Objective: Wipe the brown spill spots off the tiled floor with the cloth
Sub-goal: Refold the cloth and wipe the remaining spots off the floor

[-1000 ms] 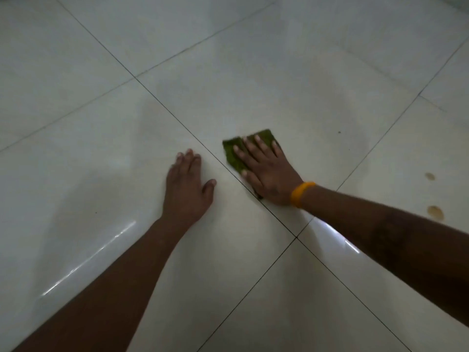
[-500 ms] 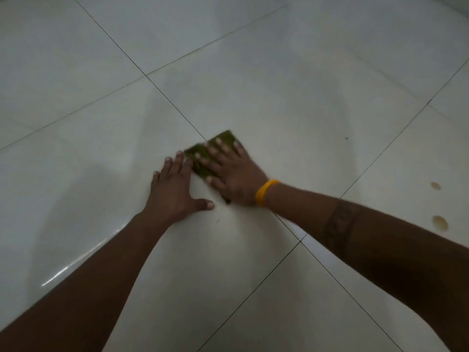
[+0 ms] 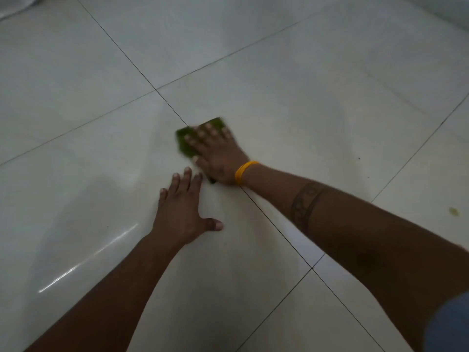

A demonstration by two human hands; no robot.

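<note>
A folded green cloth [image 3: 184, 141] lies flat on the glossy white tiled floor [image 3: 291, 102], astride a grout line near the middle of the view. My right hand [image 3: 218, 154], with a yellow band at the wrist, presses down on the cloth with fingers spread; the cloth and fingers are motion-blurred. My left hand [image 3: 181, 212] rests palm-down on the tile just in front of it, fingers apart, holding nothing. One brown spill spot [image 3: 453, 211] shows on the tile at the far right edge, well away from the cloth.
Dark grout lines cross the floor diagonally and meet at a joint [image 3: 312, 268] under my right forearm. A tiny dark speck [image 3: 358, 158] sits right of the cloth. A pale object [image 3: 17, 5] shows at the top left corner.
My right hand has slid the cloth away from my left hand, farther up the floor. The view shifted, so only one brown spot remains in view at the right.
</note>
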